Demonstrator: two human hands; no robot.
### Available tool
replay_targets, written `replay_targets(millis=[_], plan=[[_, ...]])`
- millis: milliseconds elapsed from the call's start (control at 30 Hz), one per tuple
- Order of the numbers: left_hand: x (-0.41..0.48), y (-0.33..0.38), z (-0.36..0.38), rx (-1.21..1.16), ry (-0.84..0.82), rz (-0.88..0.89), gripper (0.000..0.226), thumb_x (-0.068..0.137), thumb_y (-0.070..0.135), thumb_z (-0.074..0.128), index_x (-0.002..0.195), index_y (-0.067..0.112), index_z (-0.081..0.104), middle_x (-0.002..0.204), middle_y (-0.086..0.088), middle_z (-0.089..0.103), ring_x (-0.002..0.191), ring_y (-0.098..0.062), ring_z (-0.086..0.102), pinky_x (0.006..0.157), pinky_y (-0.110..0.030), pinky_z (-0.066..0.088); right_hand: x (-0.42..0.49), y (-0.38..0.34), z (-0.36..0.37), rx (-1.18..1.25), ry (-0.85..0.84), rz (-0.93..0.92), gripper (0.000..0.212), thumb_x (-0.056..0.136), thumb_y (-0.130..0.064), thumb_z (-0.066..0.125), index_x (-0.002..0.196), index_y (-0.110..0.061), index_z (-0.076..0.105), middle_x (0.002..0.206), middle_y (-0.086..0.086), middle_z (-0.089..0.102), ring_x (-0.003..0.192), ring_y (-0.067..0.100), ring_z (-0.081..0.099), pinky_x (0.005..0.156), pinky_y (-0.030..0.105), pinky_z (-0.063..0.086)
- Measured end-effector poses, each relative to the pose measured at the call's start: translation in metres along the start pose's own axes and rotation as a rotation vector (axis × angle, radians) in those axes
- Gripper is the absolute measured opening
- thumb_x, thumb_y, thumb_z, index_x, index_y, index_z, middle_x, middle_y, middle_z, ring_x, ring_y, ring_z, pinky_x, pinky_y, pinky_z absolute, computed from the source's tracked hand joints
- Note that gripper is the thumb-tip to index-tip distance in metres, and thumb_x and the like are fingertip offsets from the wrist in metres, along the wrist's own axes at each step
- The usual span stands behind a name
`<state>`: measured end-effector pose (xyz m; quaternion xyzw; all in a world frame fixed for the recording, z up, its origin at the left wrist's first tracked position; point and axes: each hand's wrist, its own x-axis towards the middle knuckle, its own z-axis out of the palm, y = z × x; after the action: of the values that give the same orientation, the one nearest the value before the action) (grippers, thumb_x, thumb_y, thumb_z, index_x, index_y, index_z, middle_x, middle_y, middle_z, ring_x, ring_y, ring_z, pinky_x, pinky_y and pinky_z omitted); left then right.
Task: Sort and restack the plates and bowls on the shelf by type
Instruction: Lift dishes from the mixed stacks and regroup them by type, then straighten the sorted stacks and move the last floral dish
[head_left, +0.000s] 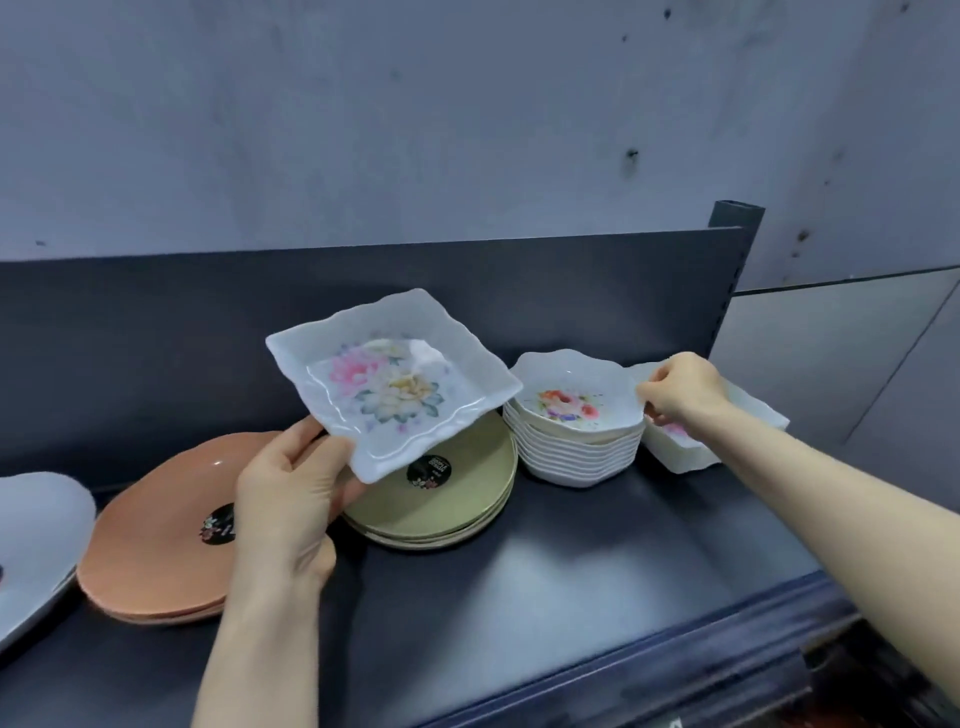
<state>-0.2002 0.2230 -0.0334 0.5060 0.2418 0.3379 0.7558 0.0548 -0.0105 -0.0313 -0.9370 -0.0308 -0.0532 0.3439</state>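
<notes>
My left hand (291, 488) holds a white square plate with a flower print (389, 384) by its near corner, tilted and lifted above a stack of olive-green round plates (457, 499). To the right stands a stack of white floral bowls (571, 415). My right hand (675, 389) pinches the rim of the top dish of a white square stack (685, 447) at the far right, beside the bowls. A stack of orange plates (156, 530) lies to the left.
A pale grey plate (36, 530) shows at the left edge. All stacks rest on a dark shelf (571, 571) with a dark back panel (156, 332). A black upright post (737, 228) marks the shelf's right end; a grey wall rises behind.
</notes>
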Motion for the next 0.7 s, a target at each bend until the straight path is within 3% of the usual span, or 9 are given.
replay_targets(millis=[100,233,400,500,600,667,700], plan=[[0.003,-0.002,-0.003,0.003,0.003,-0.019,0.029,0.082,-0.005,0.057,0.104,0.009,0.07,0.099,-0.006,0.075,0.075,-0.013,0.072,0.052,-0.016,0.053,0.009,-0.002,0.0,-0.161,0.007,-0.099,0.018,0.063,0.003,0.048,0.049,-0.003,0.058,0.047,0.012,0.056,0.045,0.027,0.051,0.045,0.025,0.04],[-0.001,-0.002,0.002,0.031,-0.043,-0.02,0.027,0.084,-0.006,0.055,0.1,0.009,0.07,0.092,-0.002,0.075,0.07,-0.009,0.072,0.054,-0.018,0.055,0.025,-0.009,0.004,-0.259,0.065,-0.218,0.012,0.07,0.0,0.054,0.07,0.008,0.063,0.071,0.024,0.067,0.063,0.033,0.059,0.052,0.029,0.039],[-0.007,-0.002,0.017,0.07,-0.104,-0.077,0.026,0.084,-0.006,0.054,0.087,0.014,0.07,0.077,0.003,0.076,0.062,-0.006,0.071,0.049,-0.017,0.053,0.021,-0.01,0.004,-0.384,0.014,-0.291,0.01,0.074,-0.003,0.058,0.064,-0.004,0.062,0.068,0.013,0.064,0.068,0.035,0.059,0.053,0.029,0.04],[-0.01,-0.003,0.029,0.089,-0.143,-0.094,0.026,0.084,-0.007,0.054,0.088,0.011,0.071,0.079,0.001,0.076,0.062,-0.007,0.071,0.048,-0.017,0.053,0.011,-0.027,0.002,-0.145,0.051,-0.36,0.02,0.083,-0.013,0.056,0.073,-0.003,0.071,0.073,0.005,0.069,0.071,0.03,0.061,0.063,0.033,0.049],[-0.013,-0.007,0.047,0.127,-0.184,-0.095,0.027,0.083,-0.007,0.053,0.088,0.011,0.073,0.08,0.001,0.076,0.061,-0.007,0.07,0.048,-0.015,0.051,-0.008,-0.049,-0.004,0.327,-0.316,-0.217,0.031,0.087,-0.023,0.062,0.079,0.005,0.072,0.071,0.008,0.069,0.06,0.021,0.06,0.062,0.029,0.055],[-0.016,-0.011,0.063,0.133,-0.229,-0.095,0.027,0.084,-0.007,0.053,0.09,0.01,0.073,0.083,0.0,0.076,0.063,-0.007,0.07,0.049,-0.016,0.051,-0.016,-0.047,-0.01,0.336,-0.398,-0.227,0.028,0.078,-0.021,0.067,0.075,0.007,0.067,0.067,0.009,0.049,0.06,0.021,0.042,0.055,0.03,0.039],[-0.017,-0.014,0.072,0.129,-0.248,-0.099,0.027,0.084,-0.007,0.053,0.09,0.01,0.072,0.083,0.0,0.076,0.064,-0.007,0.07,0.05,-0.017,0.052,-0.017,-0.043,-0.016,0.302,-0.379,-0.234,0.018,0.074,-0.018,0.067,0.071,0.0,0.064,0.067,0.008,0.039,0.062,0.021,0.033,0.055,0.031,0.029]])
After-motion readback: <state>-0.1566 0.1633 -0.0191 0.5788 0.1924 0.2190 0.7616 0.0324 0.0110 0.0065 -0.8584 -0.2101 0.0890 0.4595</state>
